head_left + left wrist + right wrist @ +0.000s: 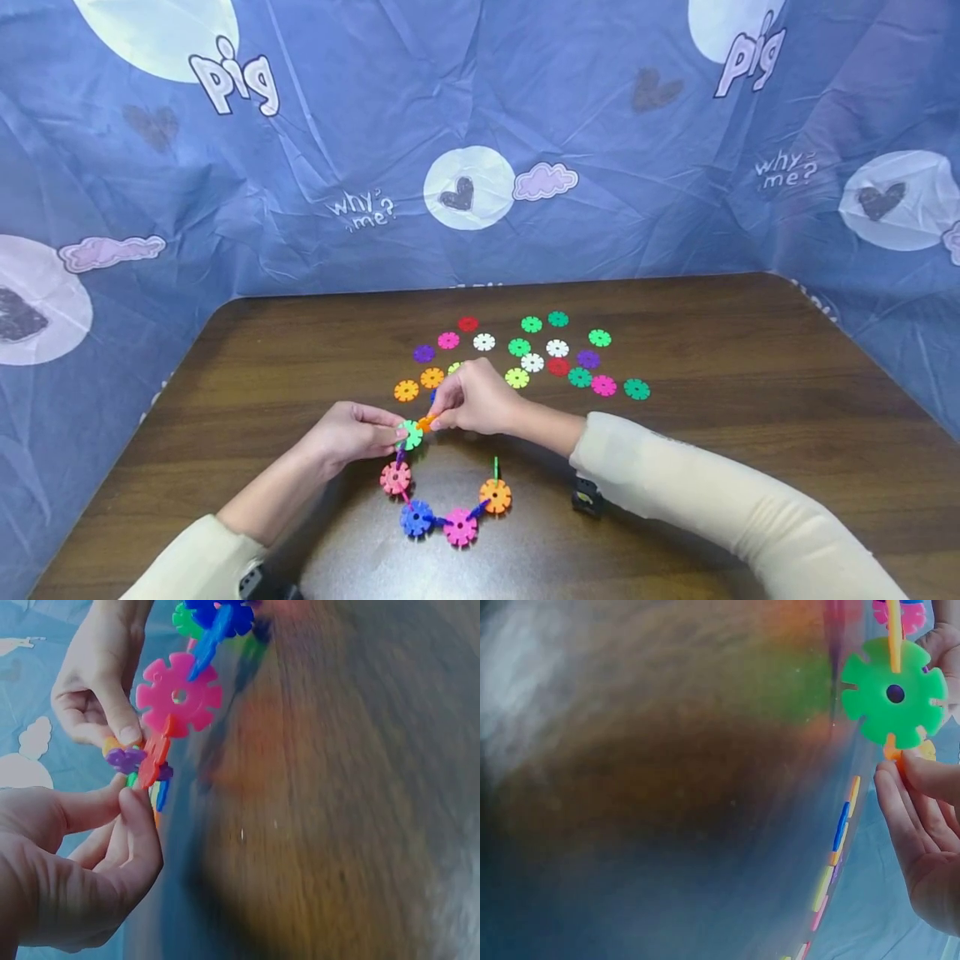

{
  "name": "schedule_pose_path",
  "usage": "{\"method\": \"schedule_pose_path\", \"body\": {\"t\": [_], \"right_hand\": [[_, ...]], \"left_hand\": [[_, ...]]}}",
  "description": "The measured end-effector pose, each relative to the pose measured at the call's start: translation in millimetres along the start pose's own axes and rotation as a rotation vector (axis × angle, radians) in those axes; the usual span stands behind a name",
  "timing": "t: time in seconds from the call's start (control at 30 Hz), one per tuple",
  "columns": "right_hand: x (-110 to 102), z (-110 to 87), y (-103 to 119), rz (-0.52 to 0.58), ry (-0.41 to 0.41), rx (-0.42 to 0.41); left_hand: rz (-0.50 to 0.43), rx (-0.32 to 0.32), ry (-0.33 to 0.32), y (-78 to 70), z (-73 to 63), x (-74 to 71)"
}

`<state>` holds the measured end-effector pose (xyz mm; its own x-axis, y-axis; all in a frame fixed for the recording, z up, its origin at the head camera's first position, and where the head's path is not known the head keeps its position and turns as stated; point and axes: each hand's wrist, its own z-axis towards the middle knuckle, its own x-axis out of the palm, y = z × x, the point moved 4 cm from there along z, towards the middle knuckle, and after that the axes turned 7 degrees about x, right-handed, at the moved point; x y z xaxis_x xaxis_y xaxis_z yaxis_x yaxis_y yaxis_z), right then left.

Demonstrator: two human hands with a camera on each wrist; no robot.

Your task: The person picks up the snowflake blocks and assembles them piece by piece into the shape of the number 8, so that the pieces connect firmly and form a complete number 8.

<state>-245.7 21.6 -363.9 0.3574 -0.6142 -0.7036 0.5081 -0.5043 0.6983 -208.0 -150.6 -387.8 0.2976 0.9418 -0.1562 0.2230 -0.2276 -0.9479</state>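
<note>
A chain of notched plastic discs curves over the near part of the table. My left hand (347, 435) pinches its green disc (410, 436) between thumb and fingers. Beside it, my right hand (482, 398) pinches an orange disc (425, 423) that meets the green disc's edge. From there the chain runs through a coral pink disc (395, 478), a blue disc (415, 518) and a magenta disc (461, 528) to another orange disc (495, 497). A green disc (496, 468) stands edge-on at that end. In the right wrist view, fingertips partly cover the orange disc (891, 748).
Loose discs in several colours lie flat beyond the hands, among them a red disc (468, 324), a white disc (483, 342) and a teal disc (637, 389). The right hand partly hides a yellow and a blue one. A blue printed cloth (405, 100) hangs behind the wooden table (300, 333).
</note>
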Motion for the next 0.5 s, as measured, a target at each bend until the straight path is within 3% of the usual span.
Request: {"method": "schedule_pose_path", "body": {"t": [0.23, 0.5], "right_hand": [[1.2, -2.7, -2.4, 0.059, -0.027, 0.037], [2.4, -1.2, 0.6, 0.017, -0.052, 0.006]], "left_hand": [[-0.036, 0.006, -0.028, -4.2, 0.9, 3.9], [-0.044, -0.037, -0.070, -1.3, 3.0, 6.6]]}}
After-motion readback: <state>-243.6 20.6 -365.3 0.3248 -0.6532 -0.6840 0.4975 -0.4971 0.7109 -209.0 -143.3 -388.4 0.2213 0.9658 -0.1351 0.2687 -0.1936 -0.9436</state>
